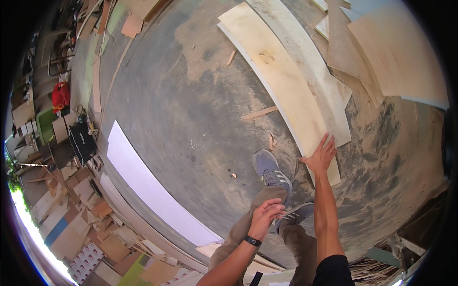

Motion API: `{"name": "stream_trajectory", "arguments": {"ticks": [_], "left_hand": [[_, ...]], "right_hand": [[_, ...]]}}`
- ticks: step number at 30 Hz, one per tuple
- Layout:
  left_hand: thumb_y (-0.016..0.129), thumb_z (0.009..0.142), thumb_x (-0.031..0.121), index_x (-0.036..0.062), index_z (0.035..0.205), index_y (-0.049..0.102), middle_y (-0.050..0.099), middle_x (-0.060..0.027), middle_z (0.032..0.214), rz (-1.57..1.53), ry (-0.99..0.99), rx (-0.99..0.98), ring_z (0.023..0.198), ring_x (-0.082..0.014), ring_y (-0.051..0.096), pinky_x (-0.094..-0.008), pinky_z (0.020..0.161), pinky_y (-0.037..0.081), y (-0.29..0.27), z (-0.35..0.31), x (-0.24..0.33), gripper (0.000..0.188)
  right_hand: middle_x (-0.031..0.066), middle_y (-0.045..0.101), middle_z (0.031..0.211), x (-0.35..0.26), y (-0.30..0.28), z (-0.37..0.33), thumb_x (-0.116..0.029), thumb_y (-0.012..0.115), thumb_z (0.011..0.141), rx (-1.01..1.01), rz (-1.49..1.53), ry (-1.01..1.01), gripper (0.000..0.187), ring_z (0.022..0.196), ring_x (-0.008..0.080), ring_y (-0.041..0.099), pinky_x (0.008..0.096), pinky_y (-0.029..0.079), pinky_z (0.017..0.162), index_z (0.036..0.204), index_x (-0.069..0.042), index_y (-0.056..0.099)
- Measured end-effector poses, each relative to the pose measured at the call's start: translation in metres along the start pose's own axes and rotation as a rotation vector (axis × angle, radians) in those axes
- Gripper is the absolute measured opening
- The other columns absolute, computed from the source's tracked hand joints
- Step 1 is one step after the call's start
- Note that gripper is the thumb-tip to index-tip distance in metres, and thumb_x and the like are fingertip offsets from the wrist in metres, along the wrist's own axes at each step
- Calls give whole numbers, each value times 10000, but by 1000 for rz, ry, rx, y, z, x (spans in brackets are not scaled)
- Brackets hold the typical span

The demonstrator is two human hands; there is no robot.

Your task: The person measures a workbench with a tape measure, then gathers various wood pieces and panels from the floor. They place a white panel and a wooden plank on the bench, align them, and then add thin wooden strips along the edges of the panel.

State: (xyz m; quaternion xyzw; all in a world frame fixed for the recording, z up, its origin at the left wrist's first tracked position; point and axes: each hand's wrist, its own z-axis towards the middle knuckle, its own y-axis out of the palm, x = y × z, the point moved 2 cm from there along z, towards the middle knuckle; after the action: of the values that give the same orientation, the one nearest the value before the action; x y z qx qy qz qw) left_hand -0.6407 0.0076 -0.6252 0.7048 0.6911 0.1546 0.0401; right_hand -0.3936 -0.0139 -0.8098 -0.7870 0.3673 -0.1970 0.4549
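Observation:
A long pale wooden board lies on the floor ahead and to the right. My right hand rests on its near end with fingers spread; the thumb reaches the board's left edge. Another light board lies alongside, partly covered by the first. My left hand, with a dark band on the wrist, hovers above my legs. Its fingers are curled together, and whatever they may hold is too small to make out.
A long white panel lies on the left. Large sheets are stacked at the far right. Wood offcuts pile up along the left side, near a black bag. A thin wood strip touches the board's edge.

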Motion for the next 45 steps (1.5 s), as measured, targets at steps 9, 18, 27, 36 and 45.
{"name": "stream_trajectory", "arguments": {"ticks": [9,18,27,36,45], "left_hand": [[608,964,153,10,1291,548,690,-127,1079,109,102,22,954,-200,684,-295,828,537,-12,-13,-28,362],[553,866,703,111,1529,321,423,-202,1462,1,-7,-98,1302,-319,452,-532,1045,373,127,-64,-53,918],[512,799,817,81,1340,524,664,-124,1171,-326,94,-571,1091,-316,639,-489,963,522,275,-284,-176,914],[694,763,453,9,1206,559,678,-164,928,-239,180,-778,793,-288,693,-407,717,600,464,-488,-232,641],[704,736,521,111,912,560,564,-57,671,12,407,-553,517,-202,578,-331,453,502,609,-545,-246,469]], "right_hand": [[311,333,1401,28,-53,-37,-429,934,429,-184,323,-157,1545,1296,471,367,613,309,1057,1592,-107,-31],[176,391,1512,206,-231,-261,-420,872,516,-633,1431,-236,1269,1391,261,367,345,225,1165,1567,-46,269],[184,281,1551,387,-404,-643,-352,945,517,-646,1421,-54,1296,1445,312,279,381,205,1181,1575,-71,251],[204,355,1516,449,-512,-813,-389,940,523,5,1291,13,1255,1450,328,286,407,216,1186,1556,-68,304],[92,321,1603,576,-562,-748,-302,917,574,-30,1508,-213,1127,1458,265,309,392,210,1179,1542,-109,371]]}}
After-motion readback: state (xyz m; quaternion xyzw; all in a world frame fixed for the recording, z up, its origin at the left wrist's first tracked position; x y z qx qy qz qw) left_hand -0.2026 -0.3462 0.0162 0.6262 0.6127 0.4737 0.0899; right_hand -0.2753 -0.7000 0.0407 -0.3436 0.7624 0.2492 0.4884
